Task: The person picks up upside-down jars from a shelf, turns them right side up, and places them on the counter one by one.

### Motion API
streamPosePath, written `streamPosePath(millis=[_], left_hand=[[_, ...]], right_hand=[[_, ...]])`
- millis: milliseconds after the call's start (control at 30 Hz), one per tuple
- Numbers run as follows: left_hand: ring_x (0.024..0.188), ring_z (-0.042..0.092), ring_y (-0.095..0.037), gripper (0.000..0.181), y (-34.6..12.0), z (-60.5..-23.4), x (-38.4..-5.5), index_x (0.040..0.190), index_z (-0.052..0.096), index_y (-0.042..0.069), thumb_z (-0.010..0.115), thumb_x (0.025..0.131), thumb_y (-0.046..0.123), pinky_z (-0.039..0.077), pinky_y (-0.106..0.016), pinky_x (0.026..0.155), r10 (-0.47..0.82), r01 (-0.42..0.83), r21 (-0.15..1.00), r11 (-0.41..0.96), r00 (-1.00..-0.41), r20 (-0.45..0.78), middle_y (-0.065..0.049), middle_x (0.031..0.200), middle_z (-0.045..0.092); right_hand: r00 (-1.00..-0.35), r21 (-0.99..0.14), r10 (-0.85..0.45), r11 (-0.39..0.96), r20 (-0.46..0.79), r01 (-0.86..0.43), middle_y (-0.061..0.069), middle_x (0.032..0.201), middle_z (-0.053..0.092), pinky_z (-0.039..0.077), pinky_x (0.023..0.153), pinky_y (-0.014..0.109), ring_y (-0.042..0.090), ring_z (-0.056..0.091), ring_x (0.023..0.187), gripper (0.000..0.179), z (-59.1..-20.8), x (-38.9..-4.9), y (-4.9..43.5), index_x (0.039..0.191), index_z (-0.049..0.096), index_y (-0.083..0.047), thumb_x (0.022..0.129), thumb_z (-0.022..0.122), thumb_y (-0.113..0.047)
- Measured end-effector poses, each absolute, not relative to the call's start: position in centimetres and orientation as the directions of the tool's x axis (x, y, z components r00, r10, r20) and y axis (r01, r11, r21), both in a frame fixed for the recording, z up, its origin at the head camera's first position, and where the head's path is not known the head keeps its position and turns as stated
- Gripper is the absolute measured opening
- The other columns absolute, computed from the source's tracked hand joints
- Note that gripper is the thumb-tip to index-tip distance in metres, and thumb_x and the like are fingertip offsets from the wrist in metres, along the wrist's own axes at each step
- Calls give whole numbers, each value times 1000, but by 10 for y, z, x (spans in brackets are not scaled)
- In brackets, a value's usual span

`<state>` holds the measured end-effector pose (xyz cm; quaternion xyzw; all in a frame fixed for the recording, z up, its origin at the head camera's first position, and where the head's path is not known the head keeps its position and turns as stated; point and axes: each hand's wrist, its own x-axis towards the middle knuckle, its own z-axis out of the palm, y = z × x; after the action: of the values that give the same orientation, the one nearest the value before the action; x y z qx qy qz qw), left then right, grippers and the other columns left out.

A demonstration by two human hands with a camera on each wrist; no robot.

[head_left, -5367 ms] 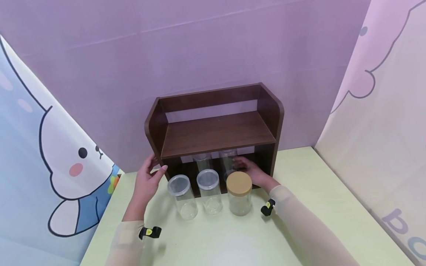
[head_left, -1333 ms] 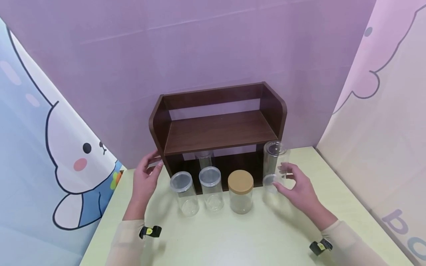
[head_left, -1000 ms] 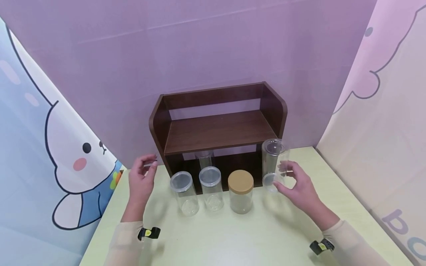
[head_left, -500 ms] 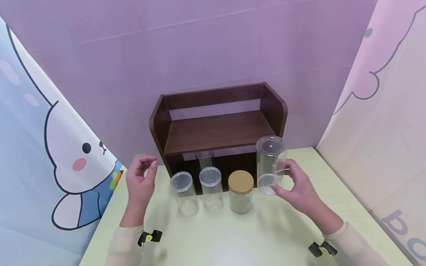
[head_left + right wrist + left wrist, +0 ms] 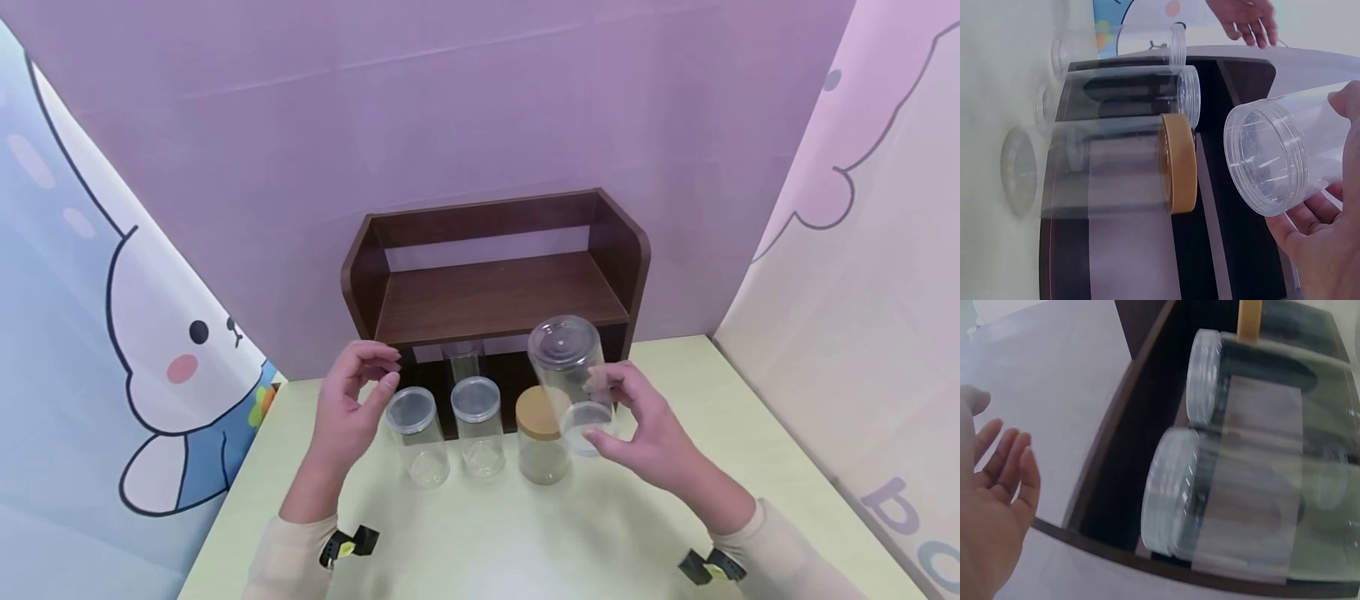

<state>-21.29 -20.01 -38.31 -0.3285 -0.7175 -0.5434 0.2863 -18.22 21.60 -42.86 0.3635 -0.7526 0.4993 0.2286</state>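
My right hand (image 5: 645, 425) grips a clear cylindrical jar (image 5: 566, 346) by its side, in the air in front of the shelf. In the right wrist view this jar (image 5: 1329, 134) has its threaded rim towards the table; whether a clear lid covers it I cannot tell. Behind it stands a jar with a tan lid (image 5: 536, 414), partly covered. My left hand (image 5: 348, 408) holds nothing, its fingers loosely bent, near the leftmost clear-lidded jar (image 5: 420, 442). A second clear-lidded jar (image 5: 478, 429) stands between that one and the tan-lidded one.
A dark brown two-tier wooden shelf (image 5: 498, 296) stands against the purple backdrop (image 5: 480, 108). Another clear jar (image 5: 465, 362) stands on its lower tier, partly hidden. The pale table (image 5: 480, 542) runs in front, with printed panels at both sides.
My right hand took the jar out of the lower tier to the right side, then carried it left, now tilted. My left hand let go of the shelf's side and moved right.
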Motion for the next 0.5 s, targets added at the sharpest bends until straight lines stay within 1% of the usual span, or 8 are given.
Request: streamPosePath(millis=[133, 233, 300, 400, 500], left_hand=[[106, 67, -17, 31, -193, -377, -209, 127, 69, 0, 69, 98, -12, 57, -23, 94, 227, 783, 590, 198, -622, 749, -14, 119, 67], [108, 66, -17, 32, -189, -375, -208, 127, 70, 1, 69, 98, -12, 57, -23, 95, 250, 782, 592, 192, -623, 741, -13, 120, 67], [109, 66, -18, 33, -187, -374, -207, 127, 70, 1, 69, 97, -13, 57, -24, 95, 265, 785, 593, 179, -619, 739, -10, 121, 68], [110, 67, -21, 33, -182, -372, -208, 128, 70, 0, 69, 97, -11, 58, -26, 95, 292, 789, 592, 163, -612, 735, -10, 121, 68], [110, 67, -27, 33, -178, -372, -208, 129, 70, 2, 71, 97, -8, 58, -29, 95, 319, 788, 595, 156, -610, 725, -14, 121, 68]], right_hand=[[-635, -598, -343, 221, 692, -770, 10, 130, 62, 55, 104, 23, 21, 66, 116, 68, -427, -182, 209, 136, 59, 0, 77, 88, 16], [-632, -605, -361, 199, 686, -771, 16, 127, 61, 57, 102, 24, 26, 66, 113, 68, -426, -182, 204, 137, 59, 2, 77, 88, 15], [-627, -607, -372, 186, 684, -772, 19, 124, 61, 57, 102, 24, 28, 66, 112, 69, -425, -181, 200, 139, 59, 3, 77, 88, 14], [-625, -611, -385, 177, 679, -772, 15, 124, 61, 56, 103, 24, 28, 67, 113, 70, -425, -179, 194, 139, 59, 1, 77, 89, 12], [-623, -608, -403, 181, 671, -773, 12, 125, 61, 57, 103, 25, 26, 65, 114, 68, -426, -178, 187, 138, 59, -1, 78, 90, 9]])
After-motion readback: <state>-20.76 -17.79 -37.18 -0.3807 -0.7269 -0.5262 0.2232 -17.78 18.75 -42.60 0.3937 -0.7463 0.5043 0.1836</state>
